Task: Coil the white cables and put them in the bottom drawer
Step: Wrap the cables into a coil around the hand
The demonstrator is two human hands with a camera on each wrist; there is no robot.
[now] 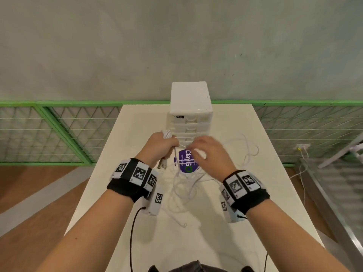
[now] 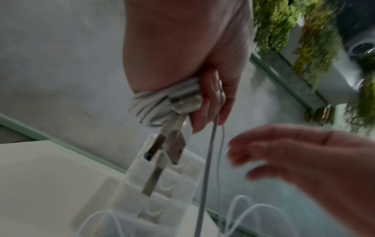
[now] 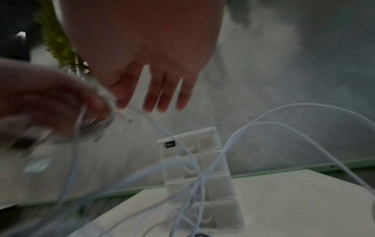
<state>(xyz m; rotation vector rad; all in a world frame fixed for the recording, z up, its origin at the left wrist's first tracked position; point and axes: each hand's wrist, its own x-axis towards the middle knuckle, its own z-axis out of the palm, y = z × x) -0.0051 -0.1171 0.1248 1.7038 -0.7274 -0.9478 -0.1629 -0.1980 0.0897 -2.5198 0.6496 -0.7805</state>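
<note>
My hands over the cables, drawers beyond.
On the counter (image 1: 245,222) lie loose cables (image 1: 188,191); my left hand (image 1: 160,146) grips a coil (image 2: 150,102), my right hand (image 1: 211,153) hangs slack-fingered beside it, before the drawers (image 1: 189,118).

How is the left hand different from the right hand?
The left hand is curled tight around a coiled bundle of white cable; the right hand has straight, spread fingers and grips nothing. The left hand looks sharp, the right hand blurry. Both hover over the table.
</note>
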